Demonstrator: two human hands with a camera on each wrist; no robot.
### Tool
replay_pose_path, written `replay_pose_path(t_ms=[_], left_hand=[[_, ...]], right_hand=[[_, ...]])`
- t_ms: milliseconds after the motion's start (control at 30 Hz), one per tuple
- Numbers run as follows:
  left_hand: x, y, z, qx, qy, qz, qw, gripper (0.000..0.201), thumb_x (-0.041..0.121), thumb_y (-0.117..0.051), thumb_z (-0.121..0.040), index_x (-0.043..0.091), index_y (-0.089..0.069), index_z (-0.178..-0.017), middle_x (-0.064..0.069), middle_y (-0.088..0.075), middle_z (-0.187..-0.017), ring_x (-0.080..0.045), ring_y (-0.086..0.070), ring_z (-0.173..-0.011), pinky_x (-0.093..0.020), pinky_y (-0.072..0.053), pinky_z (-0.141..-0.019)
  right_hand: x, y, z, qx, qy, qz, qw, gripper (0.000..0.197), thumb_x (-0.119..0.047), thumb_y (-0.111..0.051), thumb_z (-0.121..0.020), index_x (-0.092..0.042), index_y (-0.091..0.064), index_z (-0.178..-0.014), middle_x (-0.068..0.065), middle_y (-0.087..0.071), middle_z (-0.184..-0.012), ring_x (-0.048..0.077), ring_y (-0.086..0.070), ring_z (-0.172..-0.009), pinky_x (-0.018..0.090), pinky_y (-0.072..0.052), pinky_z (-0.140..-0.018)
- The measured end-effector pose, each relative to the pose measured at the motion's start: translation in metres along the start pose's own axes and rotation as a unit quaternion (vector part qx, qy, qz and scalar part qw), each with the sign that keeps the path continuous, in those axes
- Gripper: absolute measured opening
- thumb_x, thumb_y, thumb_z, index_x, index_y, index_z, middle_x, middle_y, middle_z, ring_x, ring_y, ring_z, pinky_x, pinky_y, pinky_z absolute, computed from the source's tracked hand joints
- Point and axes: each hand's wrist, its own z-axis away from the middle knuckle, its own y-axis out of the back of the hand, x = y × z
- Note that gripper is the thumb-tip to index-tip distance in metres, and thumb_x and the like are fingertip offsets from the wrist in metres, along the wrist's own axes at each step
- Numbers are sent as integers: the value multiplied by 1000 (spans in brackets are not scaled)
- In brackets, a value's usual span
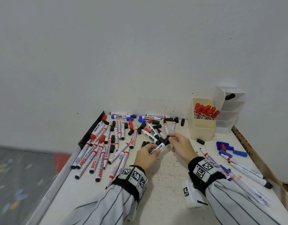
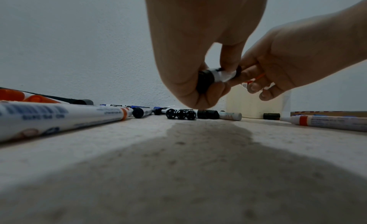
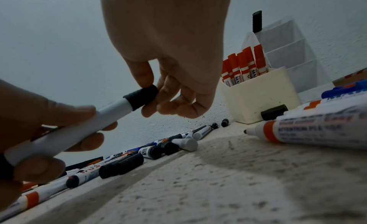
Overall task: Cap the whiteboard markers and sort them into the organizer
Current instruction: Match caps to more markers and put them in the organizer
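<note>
The head view looks steeply down from above at the desk (image 1: 164, 176) and the wall behind it. Both wrist views sit low, just above the desk surface, close behind the fingers, facing the wall. All three share the black-capped marker (image 1: 163, 143) (image 2: 210, 77) (image 3: 111, 111) and the cream box (image 1: 203, 129) (image 3: 262, 94).

Rough speckled table (image 1: 166, 176), glossy plastic cream organizer (image 1: 203, 130).
</note>
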Motion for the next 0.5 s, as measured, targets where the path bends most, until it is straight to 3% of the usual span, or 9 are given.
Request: replay_pose_path(t_ms=[133, 200, 300, 400, 500], left_hand=[[0, -2, 0, 12, -11, -17, 1000, 14, 28, -58, -90, 22, -62, -102, 1, -61, -88, -10, -53, -76, -21, -45, -66], [1, -1, 0, 8, -7, -21, 1000, 16, 31, -57, -91, 22, -64, -102, 2, -63, -86, -7, -52, -69, -15, -40, -58], [1, 0, 0, -6, 4, -13, 1000, 16, 33, -54, -92, 23, -66, -88, 1, -61, -76, -8, -49, -63, -19, -39, -59], [0, -1, -1, -18, 6, -19, 1000, 16, 31, -53, -93, 21, -64, -87, 0, -60, -77, -9, -49, -63, -23, -41, -63], [1, -2, -1, -34, 2, -13, 999, 15, 28, -49, -95, 20, -62, -92, 5, -60, -78, -6, -47, -59, -22, -40, -60]], right_hand=[[0, 1, -1, 9, -8, -13, 1000, 13, -14, -50, -93, -12, -61, -99, -1, -59, -77, 8, -50, -62, 15, -38, -54], [-1, 2, 0, 18, -6, -12, 1000, 13, -15, -51, -93, -8, -61, -94, 1, -59, -78, 9, -50, -62, 11, -39, -50], [-2, 3, 3, 33, -5, -5, 999, 22, -23, -52, -94, -2, -58, -88, 1, -59, -72, 7, -51, -60, 6, -37, -45], [-2, 3, 4, 8, -33, 42, 999, 34, -39, -47, -94, -9, -58, -84, 2, -63, -72, 9, -54, -63, 19, -38, -56], [-2, 1, 3, -3, -35, 101, 994, 42, -46, -40, -94, -17, -52, -68, -1, -55, -66, 12, -47, -61, 24, -34, -55]])
